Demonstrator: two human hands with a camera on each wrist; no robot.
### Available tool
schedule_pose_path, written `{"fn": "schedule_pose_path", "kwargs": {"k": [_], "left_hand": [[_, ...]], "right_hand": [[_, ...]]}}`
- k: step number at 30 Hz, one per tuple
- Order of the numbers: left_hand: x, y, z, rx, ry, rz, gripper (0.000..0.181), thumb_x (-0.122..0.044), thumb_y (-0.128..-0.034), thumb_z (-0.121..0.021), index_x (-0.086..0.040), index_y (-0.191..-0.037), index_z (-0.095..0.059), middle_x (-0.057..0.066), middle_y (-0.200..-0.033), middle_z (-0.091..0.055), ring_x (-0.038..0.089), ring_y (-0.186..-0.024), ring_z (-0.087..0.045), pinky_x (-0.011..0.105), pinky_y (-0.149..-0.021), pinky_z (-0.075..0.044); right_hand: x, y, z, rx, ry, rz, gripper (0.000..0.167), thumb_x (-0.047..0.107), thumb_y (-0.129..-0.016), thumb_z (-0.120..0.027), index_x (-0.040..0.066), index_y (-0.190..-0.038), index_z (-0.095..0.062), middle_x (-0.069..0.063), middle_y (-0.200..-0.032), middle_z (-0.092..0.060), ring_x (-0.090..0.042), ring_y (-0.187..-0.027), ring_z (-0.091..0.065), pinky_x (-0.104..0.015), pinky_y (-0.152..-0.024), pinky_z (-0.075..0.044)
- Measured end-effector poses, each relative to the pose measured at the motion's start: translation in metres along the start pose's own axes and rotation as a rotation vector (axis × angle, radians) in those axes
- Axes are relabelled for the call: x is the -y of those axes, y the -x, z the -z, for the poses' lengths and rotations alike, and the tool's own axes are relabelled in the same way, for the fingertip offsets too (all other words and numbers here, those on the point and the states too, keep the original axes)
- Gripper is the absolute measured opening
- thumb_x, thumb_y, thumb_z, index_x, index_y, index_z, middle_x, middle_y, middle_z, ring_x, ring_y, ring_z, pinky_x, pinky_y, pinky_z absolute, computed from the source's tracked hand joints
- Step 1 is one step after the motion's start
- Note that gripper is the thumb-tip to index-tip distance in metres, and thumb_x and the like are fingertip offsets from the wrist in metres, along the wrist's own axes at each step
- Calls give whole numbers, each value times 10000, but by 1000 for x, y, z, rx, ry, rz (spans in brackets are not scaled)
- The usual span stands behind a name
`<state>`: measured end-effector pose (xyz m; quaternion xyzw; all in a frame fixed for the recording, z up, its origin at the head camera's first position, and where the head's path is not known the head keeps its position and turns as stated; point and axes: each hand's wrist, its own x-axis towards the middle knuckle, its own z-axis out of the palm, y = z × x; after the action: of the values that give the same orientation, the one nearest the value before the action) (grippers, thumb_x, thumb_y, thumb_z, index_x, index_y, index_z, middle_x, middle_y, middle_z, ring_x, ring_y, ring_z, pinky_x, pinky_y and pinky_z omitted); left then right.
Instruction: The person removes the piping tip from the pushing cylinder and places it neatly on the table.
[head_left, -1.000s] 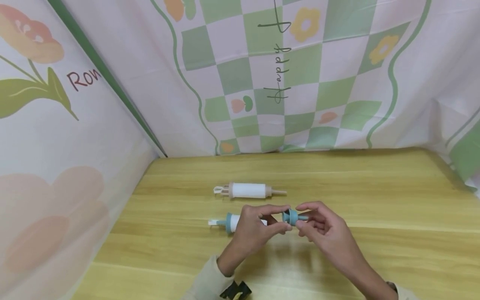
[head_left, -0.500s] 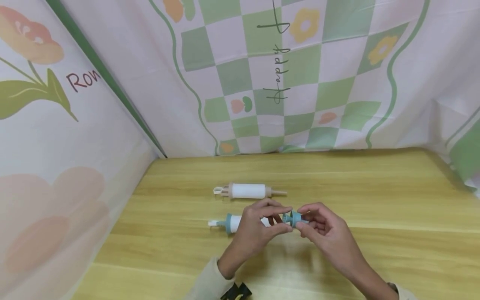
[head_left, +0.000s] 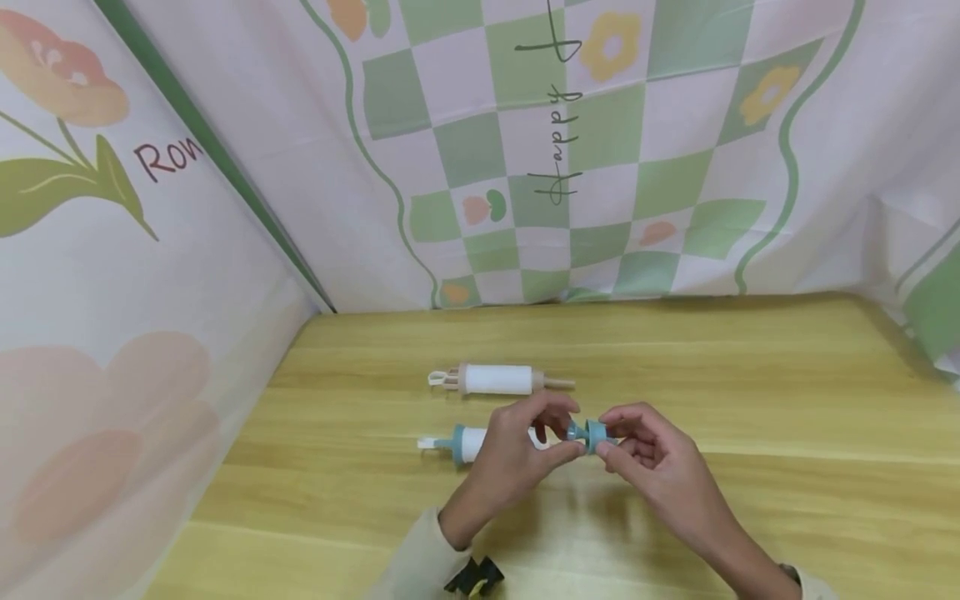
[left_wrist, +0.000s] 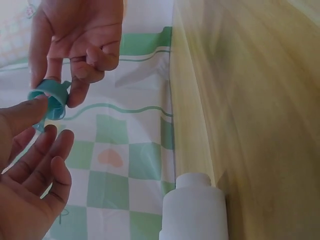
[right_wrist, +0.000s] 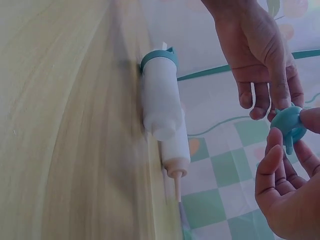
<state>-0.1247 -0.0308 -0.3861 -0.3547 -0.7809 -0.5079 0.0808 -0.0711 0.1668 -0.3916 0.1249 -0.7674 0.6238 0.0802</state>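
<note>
Pinching a teal hollow plastic cap (head_left: 596, 437), the right hand (head_left: 660, 462) has its grip clamped on the rim; the cap sits between both hands, above the bench (head_left: 337, 417). Left hand (head_left: 513, 454) meets it from the other side: thumb touching the cap, fingers curved nearby; can't tell if that grip is closed on it.

Two bottles lie on their sides. Nearer: white cylindrical plastic bottle with teal collar (head_left: 471, 446), partly behind the left hand, bare white neck (left_wrist: 193, 181) showing in the left wrist view. Farther back: white cylindrical bottle with beige-pink ends (head_left: 498, 380), thin nozzle pointing right.

Readable writing: "Happy" (head_left: 558, 150) in thin dark script, sideways, bottom to top, on the green-and-white checked cloth (head_left: 602, 246); another letter above it runs off the top edge. "Ron" (head_left: 167, 160) in dark red on the white flower-print cloth (head_left: 82, 292) at left, ending at the green stripe (head_left: 225, 179).

Pale sleeve (head_left: 420, 554) on left arm; black object (head_left: 474, 577) just beside it.
</note>
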Motion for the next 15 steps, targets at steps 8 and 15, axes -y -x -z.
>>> {"fn": "schedule_pose_path", "kwargs": {"k": [8,15], "left_hand": [[-3,-5,2,15,-90,-15,287,-21,-744,-880,-76,-894,-642,-4,-841,-686,82,-780,-640,223,-633,-517],[-4,-8,-1,71,-162,-34,287,-38,-742,-886,-64,-898,-647,17,-867,-685,68,-800,-626,187,-677,-520]], "right_hand": [[2,3,9,-15,82,-2,220,58,-942,-696,60,-1139,-599,-69,-993,-673,-223,-750,-650,-297,-621,-556],[4,7,18,-13,141,-43,230,105,-939,-714,88,-1143,-609,-38,-1029,-669,-213,-752,-648,-282,-591,-531]]}}
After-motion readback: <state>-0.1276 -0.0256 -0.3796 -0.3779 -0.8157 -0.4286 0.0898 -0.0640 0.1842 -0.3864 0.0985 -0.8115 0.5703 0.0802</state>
